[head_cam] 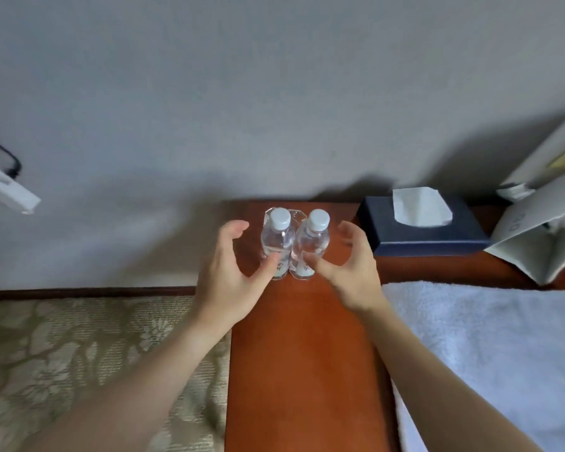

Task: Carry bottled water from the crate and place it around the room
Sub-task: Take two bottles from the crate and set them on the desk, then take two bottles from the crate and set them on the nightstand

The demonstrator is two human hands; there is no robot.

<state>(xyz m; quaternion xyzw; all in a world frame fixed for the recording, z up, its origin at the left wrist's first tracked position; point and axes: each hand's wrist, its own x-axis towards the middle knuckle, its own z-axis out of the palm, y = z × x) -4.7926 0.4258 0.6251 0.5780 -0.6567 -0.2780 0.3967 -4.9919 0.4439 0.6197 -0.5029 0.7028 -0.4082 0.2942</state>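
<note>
Bottles [276, 243] and [310, 244] stand upright, touching, on the tabletop [304, 353]. Left hand [225, 282] and right hand [353, 269] flank them, fingers spread wide, gripping nothing. This spot looks served; other placements cannot be judged.

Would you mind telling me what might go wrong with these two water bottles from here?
1. The left bottle and right bottle stand close side by side; a nudge from either thumb could topple one into the other.
2. The left hand and right hand flank them, fingers spread, so a sideways pull-away may clip a bottle.
3. The wooden surface is narrow, so a fallen bottle may roll off.
</note>
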